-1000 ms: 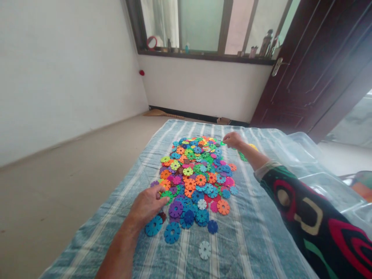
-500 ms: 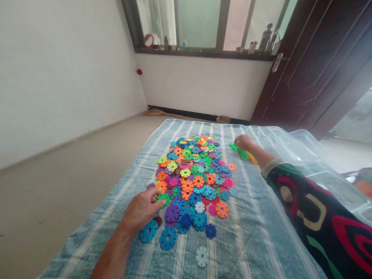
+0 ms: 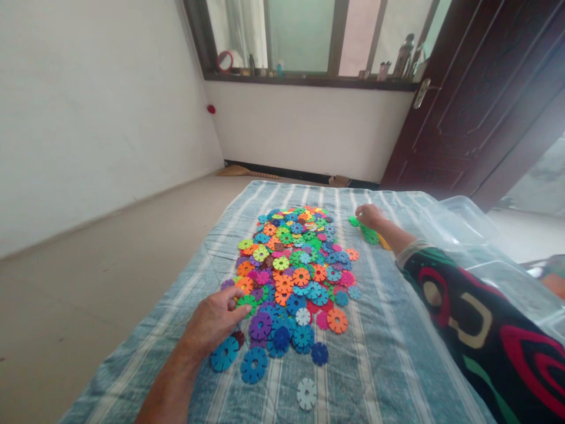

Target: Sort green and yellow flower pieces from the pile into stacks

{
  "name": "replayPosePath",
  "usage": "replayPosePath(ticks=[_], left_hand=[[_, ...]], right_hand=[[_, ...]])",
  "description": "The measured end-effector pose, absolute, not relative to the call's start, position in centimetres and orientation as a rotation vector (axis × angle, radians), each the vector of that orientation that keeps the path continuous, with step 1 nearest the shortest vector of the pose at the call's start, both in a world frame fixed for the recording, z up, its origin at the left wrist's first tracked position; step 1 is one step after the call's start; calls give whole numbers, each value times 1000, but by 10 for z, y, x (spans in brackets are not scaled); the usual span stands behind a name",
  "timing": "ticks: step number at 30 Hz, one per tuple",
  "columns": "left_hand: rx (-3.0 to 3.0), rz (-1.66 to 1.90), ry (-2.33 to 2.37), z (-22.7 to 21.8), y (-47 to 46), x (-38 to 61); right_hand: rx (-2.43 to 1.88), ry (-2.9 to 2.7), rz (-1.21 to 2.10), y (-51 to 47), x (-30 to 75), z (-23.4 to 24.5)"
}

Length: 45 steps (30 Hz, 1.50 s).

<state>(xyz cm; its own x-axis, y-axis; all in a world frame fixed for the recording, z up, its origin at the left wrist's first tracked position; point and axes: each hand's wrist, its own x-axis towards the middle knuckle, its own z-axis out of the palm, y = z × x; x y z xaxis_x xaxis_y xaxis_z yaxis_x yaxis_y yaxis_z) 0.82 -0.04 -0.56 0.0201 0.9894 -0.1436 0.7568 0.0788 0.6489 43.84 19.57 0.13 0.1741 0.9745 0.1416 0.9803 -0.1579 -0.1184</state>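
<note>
The left hand [image 3: 212, 324] has its grip half open at a green plastic disc [image 3: 247, 303]; the right hand [image 3: 369, 216] curls by green discs [image 3: 371, 236], holding unclear.

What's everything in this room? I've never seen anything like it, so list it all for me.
snowflake building discs: too many to count, mixed colours, heaped mid-blanket
loose disc: one, white, nearest the camera
green discs: a few, by the right hand
striped blanket: one, blue and white, on the floor
clear plastic tubs: two, at the blanket's right
door: one, dark wood, at right
broom: one, straw, lying by the far wall
window: one, far wall, bottles on its sill
left hand: bare, at the heap's near edge
right hand: bare, at the green discs
right sleeve: black, patterned
</note>
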Motion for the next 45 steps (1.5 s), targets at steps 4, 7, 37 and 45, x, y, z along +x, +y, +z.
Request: replayPosePath(ticks=[4, 7, 37, 45], left_hand=[[1784, 481, 1771, -7, 0, 7], [1761, 497, 1771, -8, -1, 7], [1706, 505, 1739, -4, -2, 11], [1667, 481, 1748, -2, -3, 11]], right_hand=[[-2272, -1867, -73, 193, 441, 5], [-2270, -1850, -85, 191, 440, 9], [-2046, -2235, -48, 187, 442, 18], [-2035, -2377, 151, 220, 439, 7]])
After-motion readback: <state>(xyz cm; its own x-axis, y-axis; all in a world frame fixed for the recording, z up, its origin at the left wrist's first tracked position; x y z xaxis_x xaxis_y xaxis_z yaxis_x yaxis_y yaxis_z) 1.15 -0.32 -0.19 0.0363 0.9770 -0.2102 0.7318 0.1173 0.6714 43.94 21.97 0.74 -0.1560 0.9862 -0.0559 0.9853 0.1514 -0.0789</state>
